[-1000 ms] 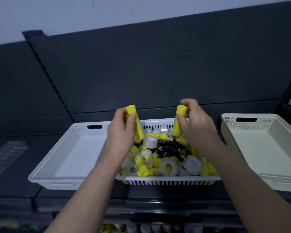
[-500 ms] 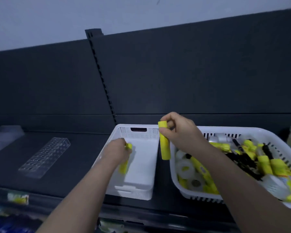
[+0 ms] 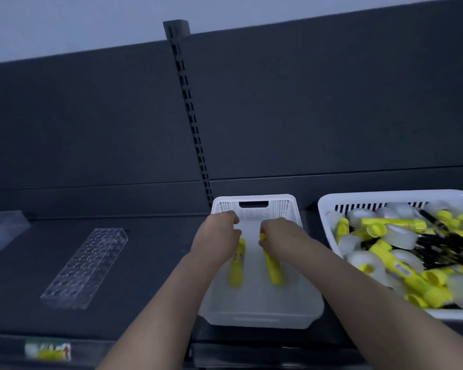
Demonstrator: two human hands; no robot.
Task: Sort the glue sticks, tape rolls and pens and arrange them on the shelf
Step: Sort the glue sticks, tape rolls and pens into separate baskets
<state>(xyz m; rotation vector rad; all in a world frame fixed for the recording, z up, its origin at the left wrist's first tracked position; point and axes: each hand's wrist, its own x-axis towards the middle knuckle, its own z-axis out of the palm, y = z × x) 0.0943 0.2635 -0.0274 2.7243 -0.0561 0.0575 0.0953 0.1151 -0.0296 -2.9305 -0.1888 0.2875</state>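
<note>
Dark shelf (image 3: 145, 273) carries a large white basket (image 3: 325, 217) on the right, piled with mixed yellow glue sticks (image 3: 393, 224), tape rolls (image 3: 400, 236) and black pens (image 3: 455, 252). A smaller white bin (image 3: 278, 206) sits just beside it, and a clear perforated rack (image 3: 86, 265) lies well apart to the left. Both hands are inside the bin: left hand (image 3: 217, 241) is curled round the left glue stick (image 3: 237, 271), right hand (image 3: 281, 239) is curled round the right glue stick (image 3: 274, 271), sticks side by side and not touching, floor contact unclear.
</note>
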